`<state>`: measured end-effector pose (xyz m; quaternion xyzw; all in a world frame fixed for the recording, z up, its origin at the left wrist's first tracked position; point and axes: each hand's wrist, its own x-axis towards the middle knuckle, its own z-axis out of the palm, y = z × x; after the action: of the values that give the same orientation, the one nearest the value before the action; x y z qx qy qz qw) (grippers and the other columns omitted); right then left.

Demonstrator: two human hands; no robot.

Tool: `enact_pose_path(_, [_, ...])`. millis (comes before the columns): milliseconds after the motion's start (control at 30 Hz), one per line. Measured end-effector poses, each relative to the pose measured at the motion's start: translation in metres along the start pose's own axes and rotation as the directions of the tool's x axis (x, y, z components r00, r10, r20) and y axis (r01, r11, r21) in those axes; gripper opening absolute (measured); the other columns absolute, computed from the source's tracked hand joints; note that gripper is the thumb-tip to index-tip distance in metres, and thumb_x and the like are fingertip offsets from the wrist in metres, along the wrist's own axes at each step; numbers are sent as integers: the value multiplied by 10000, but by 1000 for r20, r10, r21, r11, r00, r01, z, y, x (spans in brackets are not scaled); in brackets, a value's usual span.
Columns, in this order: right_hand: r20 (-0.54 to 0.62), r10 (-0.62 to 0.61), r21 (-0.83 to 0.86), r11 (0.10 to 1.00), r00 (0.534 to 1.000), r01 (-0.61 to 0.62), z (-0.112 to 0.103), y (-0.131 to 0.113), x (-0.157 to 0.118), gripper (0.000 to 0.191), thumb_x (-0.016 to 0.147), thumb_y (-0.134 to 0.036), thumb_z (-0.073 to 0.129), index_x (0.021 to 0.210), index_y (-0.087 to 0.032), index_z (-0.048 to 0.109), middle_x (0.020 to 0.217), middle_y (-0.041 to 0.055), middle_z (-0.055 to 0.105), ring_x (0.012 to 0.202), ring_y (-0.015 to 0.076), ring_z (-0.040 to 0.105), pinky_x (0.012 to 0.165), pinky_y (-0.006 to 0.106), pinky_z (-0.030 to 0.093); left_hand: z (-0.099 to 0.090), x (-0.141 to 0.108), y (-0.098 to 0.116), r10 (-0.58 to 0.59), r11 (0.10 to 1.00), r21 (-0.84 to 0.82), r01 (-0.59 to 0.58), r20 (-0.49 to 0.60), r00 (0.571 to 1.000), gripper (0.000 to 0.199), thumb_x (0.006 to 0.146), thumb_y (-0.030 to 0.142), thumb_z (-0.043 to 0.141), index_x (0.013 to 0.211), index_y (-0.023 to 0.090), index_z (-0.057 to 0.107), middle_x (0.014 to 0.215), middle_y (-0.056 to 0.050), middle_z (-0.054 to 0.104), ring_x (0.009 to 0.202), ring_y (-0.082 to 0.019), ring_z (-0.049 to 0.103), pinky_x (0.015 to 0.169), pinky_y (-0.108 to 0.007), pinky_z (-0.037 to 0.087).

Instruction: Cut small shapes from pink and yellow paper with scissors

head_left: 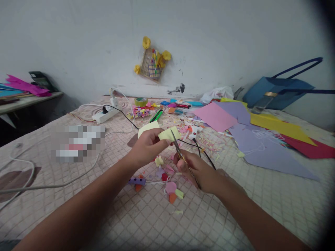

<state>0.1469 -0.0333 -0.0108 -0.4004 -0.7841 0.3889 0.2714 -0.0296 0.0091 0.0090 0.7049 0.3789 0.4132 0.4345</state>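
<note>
Between the thumb and fingers of my left hand [150,146] is a small piece of pale yellow paper [167,134]. My right hand [196,169] grips a pair of scissors [179,150], whose blades reach up to the paper's right part. Another pale yellow sheet [149,128] shows just behind my left hand. Below the hands lie paper bits, among them a yellow paper flower [158,160], a pink paper circle [171,187] and an orange piece [172,198]. A purple spotted paper roll [137,181] with white string rests near my left forearm.
A white glue gun [195,132] with a black cord lies beyond my right hand. Further back are a green cutter [156,115], a tape roll [141,101] and a power strip [107,114]. Coloured sheets [261,146] and a blue bag [277,92] occupy the right.
</note>
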Motion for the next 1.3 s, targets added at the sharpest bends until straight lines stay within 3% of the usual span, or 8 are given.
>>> enact_pose_path(600, [25,13,110,994,1000,-16,0,1,1,548,763,-721,285,746,-185,400,669,-30,390,585,106,332,518,237,300,-1,0,-2,36,999,20,-35,-5,999,137,728,284,531,686,155,511,621,25,478,622,-119,509,589,-248,406])
enact_pose_path(1033, [11,26,-33,999,1000,-26,-1,6,4,565,755,-736,255,732,-188,390,657,-25,415,587,114,356,522,244,303,-2,1,-3,56,998,20,-56,-2,998,150,734,284,524,665,152,508,625,21,504,592,-106,488,545,-228,371])
enact_pose_path(1300, [19,26,-35,999,999,-25,-2,10,2,549,774,-715,272,721,-186,409,652,-23,439,580,113,370,521,242,302,-3,1,0,18,999,41,-18,-1,1000,142,712,287,534,694,147,547,661,0,561,600,-111,499,528,-224,364])
